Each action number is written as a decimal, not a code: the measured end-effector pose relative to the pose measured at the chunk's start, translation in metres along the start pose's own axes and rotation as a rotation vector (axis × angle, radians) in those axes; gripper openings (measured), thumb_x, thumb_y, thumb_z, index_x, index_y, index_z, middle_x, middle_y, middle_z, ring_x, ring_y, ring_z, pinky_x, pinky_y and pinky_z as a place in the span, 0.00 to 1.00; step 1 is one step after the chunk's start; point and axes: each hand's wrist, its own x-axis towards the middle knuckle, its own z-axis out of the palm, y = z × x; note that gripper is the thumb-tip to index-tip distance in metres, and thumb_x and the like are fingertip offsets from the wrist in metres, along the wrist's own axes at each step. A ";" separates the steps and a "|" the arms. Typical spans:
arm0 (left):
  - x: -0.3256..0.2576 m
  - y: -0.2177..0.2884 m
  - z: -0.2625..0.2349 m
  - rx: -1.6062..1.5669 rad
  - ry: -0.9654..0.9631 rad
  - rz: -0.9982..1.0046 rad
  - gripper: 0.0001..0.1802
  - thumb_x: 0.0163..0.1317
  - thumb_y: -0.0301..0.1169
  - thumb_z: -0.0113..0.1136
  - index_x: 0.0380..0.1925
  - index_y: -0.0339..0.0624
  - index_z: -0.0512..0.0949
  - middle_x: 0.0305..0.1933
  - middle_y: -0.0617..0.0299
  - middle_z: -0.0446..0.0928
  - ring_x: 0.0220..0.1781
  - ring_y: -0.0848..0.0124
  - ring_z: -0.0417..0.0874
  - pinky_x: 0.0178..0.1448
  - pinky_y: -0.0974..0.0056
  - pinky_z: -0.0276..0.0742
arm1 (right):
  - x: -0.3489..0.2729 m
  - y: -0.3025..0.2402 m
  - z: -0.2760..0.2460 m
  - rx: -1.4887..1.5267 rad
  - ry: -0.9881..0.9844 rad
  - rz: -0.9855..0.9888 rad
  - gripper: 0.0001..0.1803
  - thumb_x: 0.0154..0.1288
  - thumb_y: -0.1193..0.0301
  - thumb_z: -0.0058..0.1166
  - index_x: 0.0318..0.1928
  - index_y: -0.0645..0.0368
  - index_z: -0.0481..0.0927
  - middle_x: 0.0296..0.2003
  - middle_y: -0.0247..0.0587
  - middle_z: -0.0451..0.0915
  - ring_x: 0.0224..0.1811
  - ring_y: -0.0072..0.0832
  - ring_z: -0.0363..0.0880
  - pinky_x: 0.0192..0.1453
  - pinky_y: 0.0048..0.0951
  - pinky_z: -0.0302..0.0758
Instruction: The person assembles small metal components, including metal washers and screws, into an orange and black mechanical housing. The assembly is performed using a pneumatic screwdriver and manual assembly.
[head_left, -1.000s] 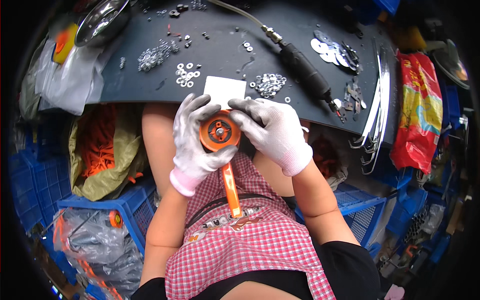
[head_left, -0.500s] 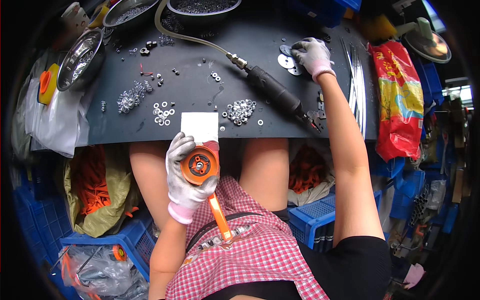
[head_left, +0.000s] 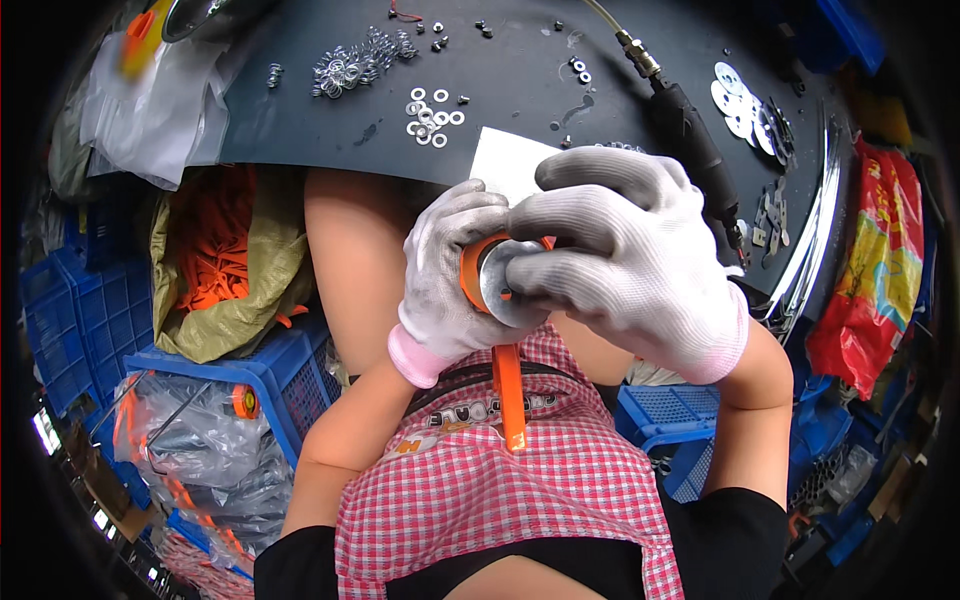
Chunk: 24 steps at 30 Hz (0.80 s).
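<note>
My gloved left hand [head_left: 440, 275] is closed around an orange round housing [head_left: 468, 272] in front of my apron. From its underside an orange handle [head_left: 509, 400] points down toward my lap. My gloved right hand [head_left: 640, 260] pinches a flat metal disc [head_left: 495, 280] with a centre hole and lays it over the housing's face. The disc and fingers hide most of the housing's inside. Beyond my hands, at the table edge, shows a white rectangular piece [head_left: 508, 165]; whether it joins the housing I cannot tell.
On the dark table [head_left: 300, 130] are springs [head_left: 355, 65], washers [head_left: 430, 120], a black air screwdriver [head_left: 690, 140], more metal discs [head_left: 735, 100] and long metal strips [head_left: 815, 220]. Below stand a sack of orange parts [head_left: 215, 250] and blue crates [head_left: 285, 385]. A red bag [head_left: 870, 270] hangs at right.
My right hand has come from the discs at the table's far right to the housing, bringing one metal disc. The view has shifted; my left hand keeps its hold on the housing.
</note>
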 end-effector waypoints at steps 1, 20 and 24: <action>0.001 0.000 0.000 -0.001 -0.003 -0.003 0.42 0.26 0.39 0.81 0.47 0.47 0.72 0.47 0.57 0.77 0.53 0.52 0.79 0.58 0.51 0.74 | 0.001 0.003 0.007 -0.006 -0.014 -0.019 0.19 0.36 0.70 0.67 0.36 0.45 0.83 0.44 0.26 0.80 0.51 0.37 0.77 0.50 0.40 0.74; -0.002 0.001 -0.012 -0.122 -0.015 -0.011 0.42 0.20 0.38 0.80 0.45 0.45 0.74 0.48 0.54 0.77 0.54 0.52 0.78 0.59 0.52 0.74 | -0.124 0.074 0.010 -0.592 0.030 0.975 0.30 0.62 0.58 0.58 0.62 0.57 0.70 0.52 0.49 0.75 0.53 0.46 0.75 0.54 0.43 0.73; 0.008 -0.002 -0.023 0.055 -0.095 0.111 0.40 0.37 0.60 0.70 0.44 0.42 0.75 0.47 0.53 0.77 0.53 0.51 0.78 0.58 0.51 0.73 | -0.119 0.086 0.017 -0.517 0.109 0.903 0.35 0.61 0.52 0.59 0.63 0.57 0.67 0.54 0.52 0.72 0.53 0.47 0.76 0.55 0.43 0.74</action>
